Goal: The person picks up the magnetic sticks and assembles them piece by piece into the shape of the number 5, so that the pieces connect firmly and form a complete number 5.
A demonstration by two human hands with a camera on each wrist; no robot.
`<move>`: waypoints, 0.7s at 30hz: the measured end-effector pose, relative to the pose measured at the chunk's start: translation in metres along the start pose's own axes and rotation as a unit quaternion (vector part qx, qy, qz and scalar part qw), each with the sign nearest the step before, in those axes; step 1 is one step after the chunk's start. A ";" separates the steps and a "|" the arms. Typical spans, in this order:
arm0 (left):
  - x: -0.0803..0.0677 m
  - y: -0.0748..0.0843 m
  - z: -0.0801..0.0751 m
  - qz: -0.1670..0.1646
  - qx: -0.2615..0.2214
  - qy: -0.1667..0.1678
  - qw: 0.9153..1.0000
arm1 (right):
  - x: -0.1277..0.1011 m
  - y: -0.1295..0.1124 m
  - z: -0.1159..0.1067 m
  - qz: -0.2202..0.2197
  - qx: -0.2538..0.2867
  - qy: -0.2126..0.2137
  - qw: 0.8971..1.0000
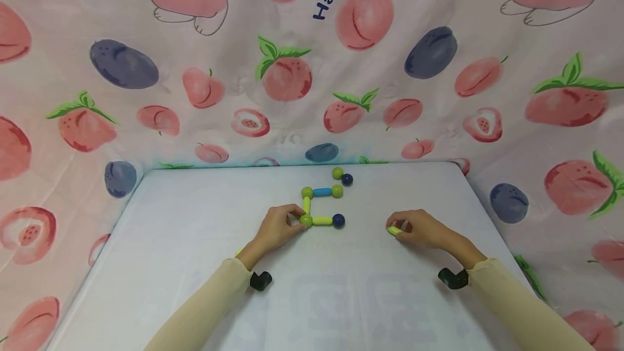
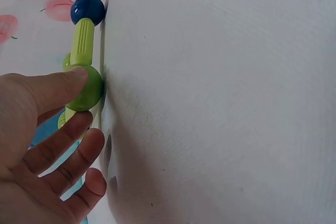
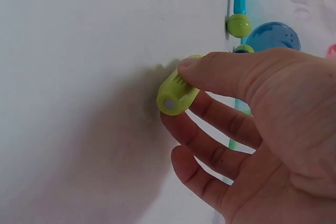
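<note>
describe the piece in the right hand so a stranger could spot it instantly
On the white table, look right of the ball-and-rod structure to the right hand. Pinched in its fingers is a short yellow-green rod, the only rod lying apart from the structure, joined to no ball.
</note>
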State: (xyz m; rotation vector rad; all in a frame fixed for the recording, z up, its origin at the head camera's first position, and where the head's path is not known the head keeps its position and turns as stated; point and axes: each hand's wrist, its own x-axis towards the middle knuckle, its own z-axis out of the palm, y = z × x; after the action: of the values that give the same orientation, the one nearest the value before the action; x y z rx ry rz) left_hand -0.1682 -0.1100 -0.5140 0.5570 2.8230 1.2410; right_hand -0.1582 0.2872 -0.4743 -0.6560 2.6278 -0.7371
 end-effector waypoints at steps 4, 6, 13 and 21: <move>0.000 0.000 0.000 -0.001 -0.002 -0.001 1.000 | 0.001 0.000 -0.003 -0.010 0.003 0.008 1.000; -0.001 0.000 0.000 -0.002 -0.003 0.000 1.000 | 0.001 0.000 -0.004 -0.022 0.006 0.012 1.000; -0.001 -0.001 0.003 -0.001 -0.012 0.002 1.000 | 0.004 -0.004 -0.003 -0.032 0.040 0.019 0.999; -0.002 -0.003 0.002 0.004 -0.022 0.006 1.000 | 0.011 -0.010 0.002 -0.042 0.084 0.034 0.995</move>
State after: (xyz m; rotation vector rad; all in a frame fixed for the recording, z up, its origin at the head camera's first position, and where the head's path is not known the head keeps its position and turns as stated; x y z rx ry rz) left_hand -0.1673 -0.1116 -0.5177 0.5610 2.7976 1.3077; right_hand -0.1630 0.2732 -0.4721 -0.7078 2.5758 -1.0098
